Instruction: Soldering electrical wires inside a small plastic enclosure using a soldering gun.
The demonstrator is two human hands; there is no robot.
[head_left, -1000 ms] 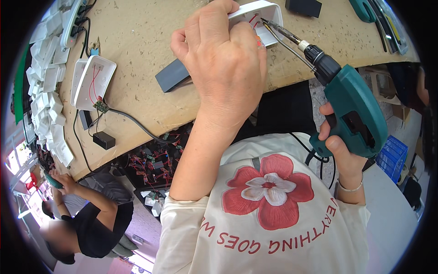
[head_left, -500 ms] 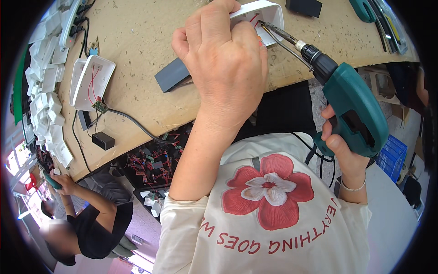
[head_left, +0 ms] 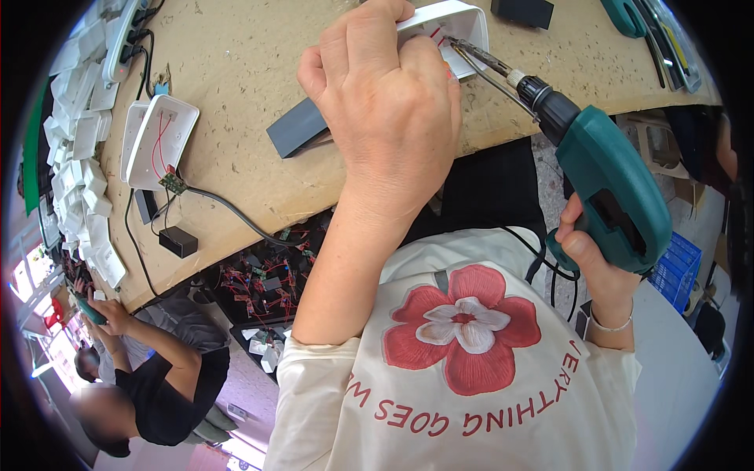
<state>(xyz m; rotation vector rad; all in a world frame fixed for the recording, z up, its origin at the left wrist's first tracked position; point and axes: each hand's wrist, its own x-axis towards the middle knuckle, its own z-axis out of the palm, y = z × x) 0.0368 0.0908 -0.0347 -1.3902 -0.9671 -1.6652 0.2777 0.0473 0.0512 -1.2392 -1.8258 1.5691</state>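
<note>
the left hand (head_left: 389, 118) presses down on a white case (head_left: 452, 23) at the upper centre of the frame, fingers curled over its near edge; this grip is closed on the case and covers most of it. the right hand (head_left: 589, 263) wraps the handle of a green driver (head_left: 609, 184) at the right of the frame, grip fully closed. the driver's bit (head_left: 479, 55) points up-left into the open case, close to the left fingertips.

risks, as judged from this position:
- the bit sits just beside the fingers; a slip off the screw could strike them.
- red wires show inside the case near the bit; the turning bit could catch or pinch them.
- the driver stands at a slant; a tilted bit could cam out or strip the screw.
- the case lies near the counter (head_left: 236, 71) edge; loss of hold could let it spin.

containers: the held case holds red wires; the rest is hidden. a second case (head_left: 161, 141) at the upper left lies open with red wires and a small board at its lower end.
</note>
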